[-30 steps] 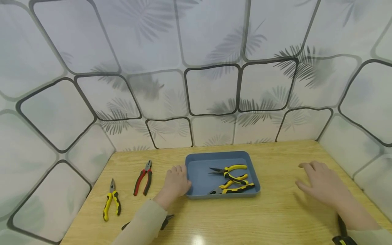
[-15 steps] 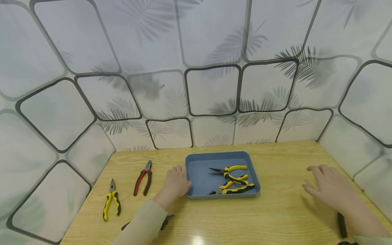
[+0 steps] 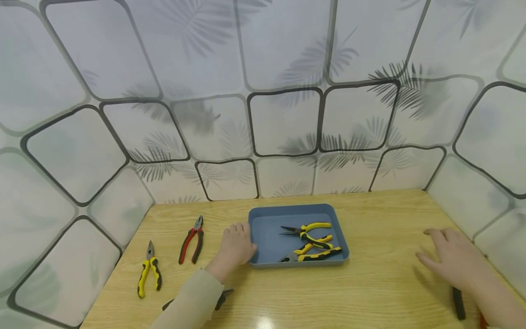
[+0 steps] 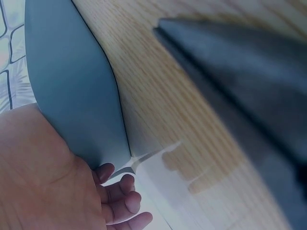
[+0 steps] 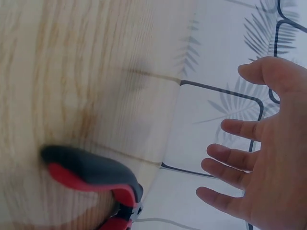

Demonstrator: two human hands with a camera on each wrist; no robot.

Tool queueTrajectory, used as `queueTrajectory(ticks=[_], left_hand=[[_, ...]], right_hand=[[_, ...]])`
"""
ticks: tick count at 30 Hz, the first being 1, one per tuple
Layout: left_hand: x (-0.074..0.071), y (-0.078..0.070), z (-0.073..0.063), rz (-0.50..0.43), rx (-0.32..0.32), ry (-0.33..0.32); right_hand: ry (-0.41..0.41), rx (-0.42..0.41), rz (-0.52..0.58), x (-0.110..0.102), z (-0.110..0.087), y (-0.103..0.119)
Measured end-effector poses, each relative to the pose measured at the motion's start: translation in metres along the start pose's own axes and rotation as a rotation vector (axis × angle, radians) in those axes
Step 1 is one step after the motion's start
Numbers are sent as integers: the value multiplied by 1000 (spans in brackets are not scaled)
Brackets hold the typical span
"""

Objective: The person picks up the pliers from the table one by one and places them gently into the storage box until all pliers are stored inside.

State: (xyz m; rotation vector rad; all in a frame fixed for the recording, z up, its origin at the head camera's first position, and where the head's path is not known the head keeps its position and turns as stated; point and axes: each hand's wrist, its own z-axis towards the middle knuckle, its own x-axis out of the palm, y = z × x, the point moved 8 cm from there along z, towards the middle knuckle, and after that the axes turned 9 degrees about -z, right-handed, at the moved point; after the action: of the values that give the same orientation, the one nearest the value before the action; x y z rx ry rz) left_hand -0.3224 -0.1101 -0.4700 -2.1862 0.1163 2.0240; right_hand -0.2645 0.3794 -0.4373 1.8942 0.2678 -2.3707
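Note:
At the left end of the blue tray [image 3: 271, 228], my left hand [image 3: 236, 244] holds the rim, its thumb side over the edge. In the left wrist view the palm [image 4: 48, 167] lies against the outer wall, with fingers loosely bent. Inside the tray are yellow-and-black long-nose pliers [image 3: 306, 227] and another yellow-and-black pair of pliers [image 3: 320, 253]. My right hand [image 3: 456, 260] is held over the table's right side, fingers spread and holding nothing. Below it lie red-and-black pliers [image 5: 91, 170], mostly hidden by the forearm in the head view.
On the left of the wooden table [image 3: 378, 292] lie yellow-and-black long-nose pliers [image 3: 149, 269] and red-and-black pliers [image 3: 193, 240]. Dark-jawed pliers [image 3: 223, 298] are partly covered by the left sleeve. A patterned wall [image 3: 283, 119] encloses the back and sides.
My right hand has moved to the right and a little toward me, uncovering some red beneath the forearm. The left hand and the tray have stayed in place.

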Motion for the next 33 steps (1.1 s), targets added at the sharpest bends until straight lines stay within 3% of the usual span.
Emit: queueTrajectory(ticks=[4, 21, 29, 33], left_hand=[[0, 0, -1, -11, 0, -5], [-1, 0, -2, -23, 9, -21], [1, 1, 0, -6, 11, -22], [1, 1, 0, -3, 13, -19]], right_hand=[[47, 28, 0, 3, -4, -6], [80, 119, 44, 13, -25, -40], [134, 177, 55, 20, -38, -47], [105, 210, 44, 21, -44, -47]])
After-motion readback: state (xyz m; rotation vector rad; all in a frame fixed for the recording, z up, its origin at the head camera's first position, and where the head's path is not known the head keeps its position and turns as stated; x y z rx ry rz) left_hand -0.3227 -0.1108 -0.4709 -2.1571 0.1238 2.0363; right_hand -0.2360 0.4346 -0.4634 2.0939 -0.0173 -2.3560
